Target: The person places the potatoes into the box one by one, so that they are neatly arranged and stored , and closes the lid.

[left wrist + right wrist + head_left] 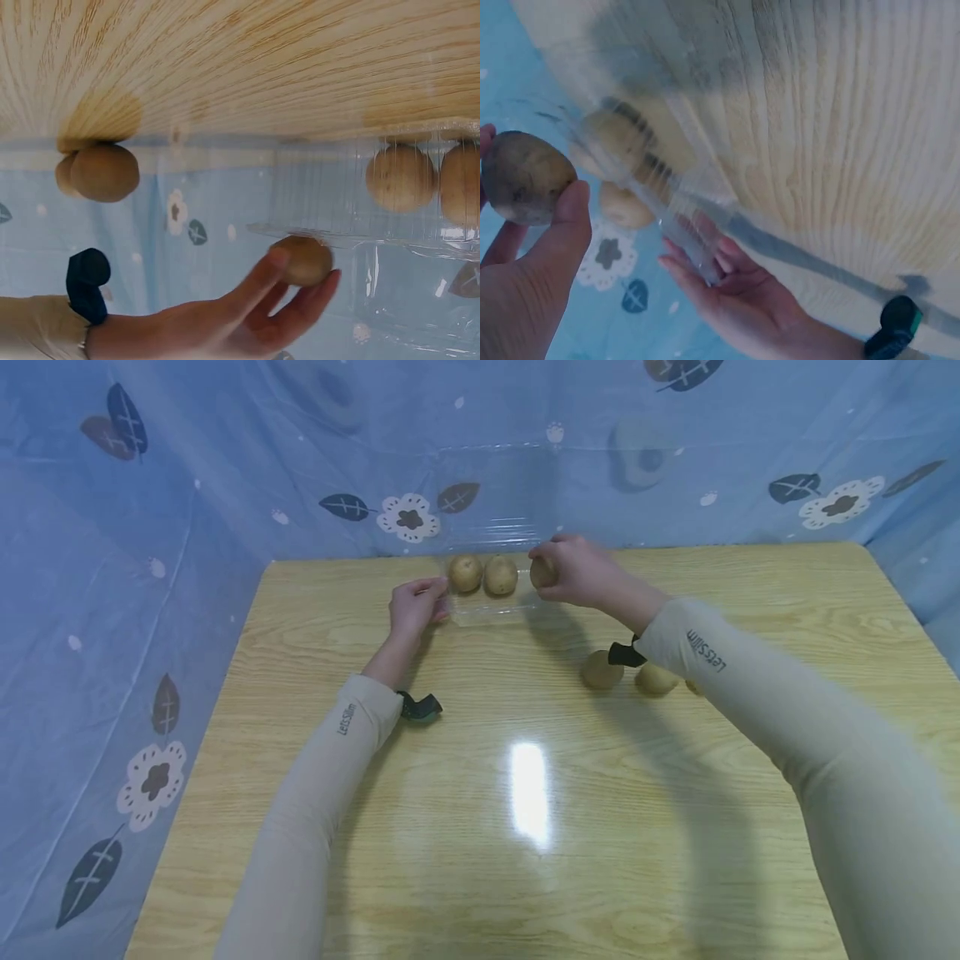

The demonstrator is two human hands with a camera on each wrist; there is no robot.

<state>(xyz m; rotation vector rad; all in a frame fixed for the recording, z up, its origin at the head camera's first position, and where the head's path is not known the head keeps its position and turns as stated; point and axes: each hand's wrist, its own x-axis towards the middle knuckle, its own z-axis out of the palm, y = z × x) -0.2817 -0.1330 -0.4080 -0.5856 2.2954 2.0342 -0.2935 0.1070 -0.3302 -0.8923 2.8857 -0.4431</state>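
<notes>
Nearest the camera, only pale sleeves [315, 827] over the wooden worktop [525, 827]. Further off, right hand [573, 572] curled round a brown kiwi [542, 572] — thumb and fingers closed on it, plain in the right-wrist view [525, 187] — poised at the right end of the clear plastic tray [495, 606], just beside two kiwis [483, 574] already seated there in a row. Tray's long axis set left to right across the far edge of the worktop; empty slot directly under the held fruit. Left hand [415, 607] pinching the tray's left rim with lightly bent fingers — steadying it. Loose kiwis [626, 674] left near the right forearm, well apart from the tray.
</notes>
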